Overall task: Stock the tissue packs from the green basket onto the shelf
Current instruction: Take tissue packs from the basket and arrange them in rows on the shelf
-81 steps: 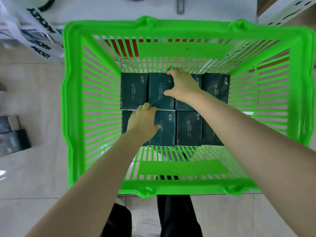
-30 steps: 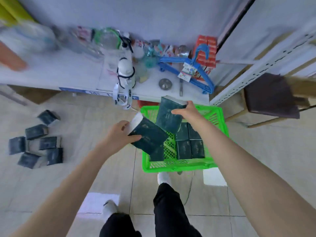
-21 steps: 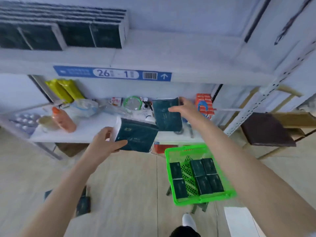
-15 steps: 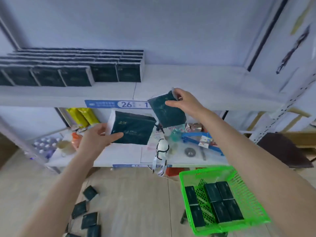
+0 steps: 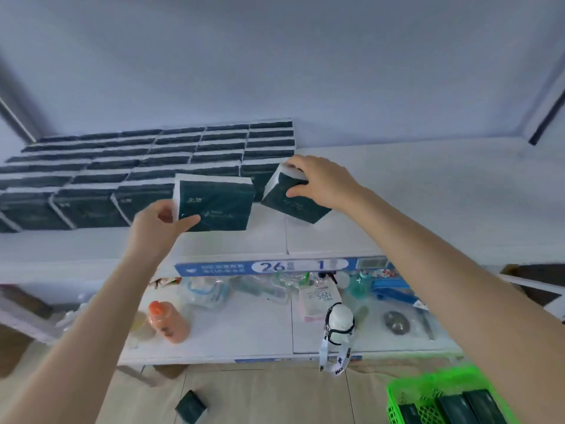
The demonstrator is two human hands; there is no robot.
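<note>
My left hand (image 5: 159,223) grips a dark green tissue pack (image 5: 218,206) by its left edge, held upright over the front of the white upper shelf (image 5: 428,191). My right hand (image 5: 321,180) holds a second dark green tissue pack (image 5: 293,201), tilted, with its lower corner at the shelf surface just right of the stocked rows of tissue packs (image 5: 137,166). The green basket (image 5: 428,396) sits at the bottom right on the floor with several packs inside.
The lower shelf (image 5: 253,328) carries an orange bottle (image 5: 168,322), a white bottle with a lanyard (image 5: 337,327), a mask pack and other small goods. A loose tissue pack (image 5: 191,410) lies on the floor. A blue price label (image 5: 275,266) runs along the upper shelf edge.
Both hands took a pack each from the basket and rose to the upper shelf. The right pack has come down beside the stocked rows; the left pack moved up in front of them.
</note>
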